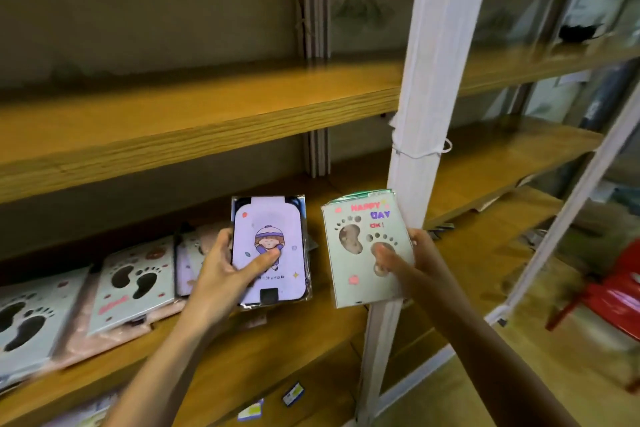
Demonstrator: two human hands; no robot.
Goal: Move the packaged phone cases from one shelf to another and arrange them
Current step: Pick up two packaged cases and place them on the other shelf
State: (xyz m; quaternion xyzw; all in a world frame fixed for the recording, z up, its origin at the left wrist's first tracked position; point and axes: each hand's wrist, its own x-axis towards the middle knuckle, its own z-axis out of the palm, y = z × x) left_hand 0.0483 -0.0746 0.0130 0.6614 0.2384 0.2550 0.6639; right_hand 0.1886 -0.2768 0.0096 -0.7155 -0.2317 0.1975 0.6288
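Observation:
My left hand [227, 269] grips a lilac packaged phone case [268, 246] printed with a cartoon child, thumb across its front, held upright over the lower wooden shelf [242, 357]. My right hand [405, 262] holds a pale green footprint case [363, 250] marked "HAPPY DAY OK!", just in front of the white upright post [426, 80]. Left of my hands, several packaged footprint cases [135, 282] lie overlapping in a row on the same shelf, one at the far left [31, 319]. More packages sit partly hidden behind my left hand.
An upper wooden shelf [207, 114] spans above with nothing on it. Right of the post are further shelves [502, 156] and a red plastic stool [609, 291]. Small packets [292, 393] lie on a lower level below.

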